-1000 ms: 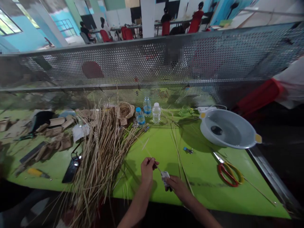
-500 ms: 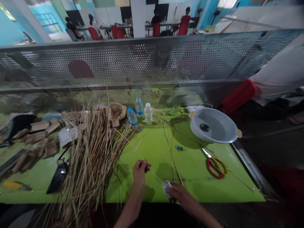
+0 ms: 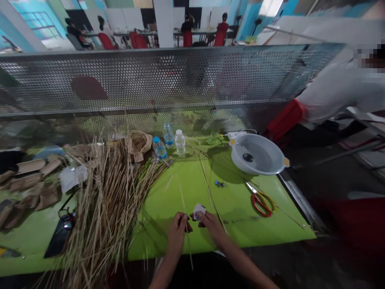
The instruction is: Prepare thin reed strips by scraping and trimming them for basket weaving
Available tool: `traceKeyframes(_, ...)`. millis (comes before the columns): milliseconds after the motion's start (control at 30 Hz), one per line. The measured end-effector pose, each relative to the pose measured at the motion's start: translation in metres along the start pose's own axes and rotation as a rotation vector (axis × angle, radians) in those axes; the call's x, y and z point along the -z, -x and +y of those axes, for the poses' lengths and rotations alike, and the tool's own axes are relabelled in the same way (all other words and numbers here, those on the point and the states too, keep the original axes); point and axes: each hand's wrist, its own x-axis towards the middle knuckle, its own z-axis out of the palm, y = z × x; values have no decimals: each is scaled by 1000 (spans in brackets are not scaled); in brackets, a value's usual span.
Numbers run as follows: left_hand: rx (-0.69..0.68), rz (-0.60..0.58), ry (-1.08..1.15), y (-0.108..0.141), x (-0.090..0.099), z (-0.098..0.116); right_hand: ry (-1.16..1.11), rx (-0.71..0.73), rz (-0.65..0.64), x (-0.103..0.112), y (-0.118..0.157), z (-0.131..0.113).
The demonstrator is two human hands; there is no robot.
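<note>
Near the front edge of the table, my left hand (image 3: pixel 179 225) is closed, its fingertips pinching a thin pale plant strip (image 3: pixel 189 249). The strip runs upright past those fingers and its lower end hangs toward my lap. My right hand (image 3: pixel 212 229) is just to the right, closed on a small folded white piece (image 3: pixel 199 209), paper or cloth; which one I cannot tell. The white piece is close to the strip but seems apart from it. Several loose strips (image 3: pixel 207 184) lie beyond my right hand. A large heap of dry strips (image 3: pixel 111 192) spreads to my left.
Scissors (image 3: pixel 260 202) with red and yellow handles lie at right, below a grey water basin (image 3: pixel 258 154). A small blue-ended object (image 3: pixel 219 184) lies mid-table. Bottles (image 3: pixel 180 142) and a woven basket (image 3: pixel 140 142) stand by the perforated metal screen (image 3: pixel 168 80). A phone (image 3: pixel 58 237) lies left.
My right hand with the white piece has moved up and left, close to my left hand. The strip, formerly slanting between both hands, now stands upright in my left hand. The view has shifted right.
</note>
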Motion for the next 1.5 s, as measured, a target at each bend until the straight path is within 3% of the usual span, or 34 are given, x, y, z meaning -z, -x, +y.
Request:
traceKeyframes(200,-25,-40,13,4,-8,-5,-112,72,-45,-18,-5,-6)
traceKeyframes(433,6,-121,35,10,-14,1,-176,50,-9,-19,-12,-13)
traceKeyframes(600,-2,-91,50,10,-12,13,-190,9,10,-19,-7,-16)
traceKeyframes(833,59,-122,104,8,-14,9,-162,51,-64,-20,-10,-12)
traceKeyframes(1067,58,-146,51,6,-15,-2,-202,67,88,-20,-21,-5)
traceKeyframes(1233,68,-99,43,5,-16,-3,-265,43,70,-20,-29,-4)
traceKeyframes(1367,62,-142,-9,5,-18,-2,-254,60,208,-21,-34,-9)
traceKeyframes(1500,60,-99,-33,4,-18,2,-256,47,150,-21,-36,-14)
